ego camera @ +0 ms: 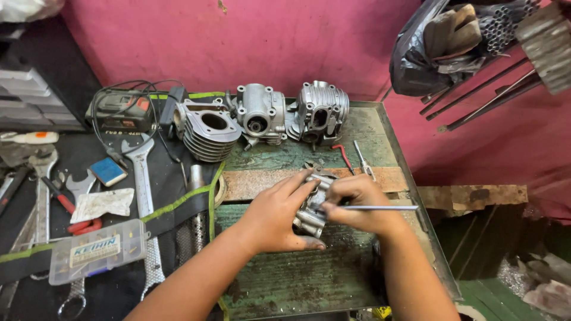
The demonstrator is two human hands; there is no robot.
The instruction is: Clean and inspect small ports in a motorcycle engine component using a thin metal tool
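Now the thin metal rod lies level, pointing right, in right hand.

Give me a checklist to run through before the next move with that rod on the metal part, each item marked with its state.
1. Left hand grips the small metal engine part: ok.
2. Right hand holds the thin metal rod: ok.
3. Rod tip seated in the part: cannot tell, fingers hide it.
4. Part steadied over the worn green tray: ok.
5. Red-handled tool and small screwdriver lie apart from the hands: ok.
6. Finned cylinder stands back near the wall: ok.
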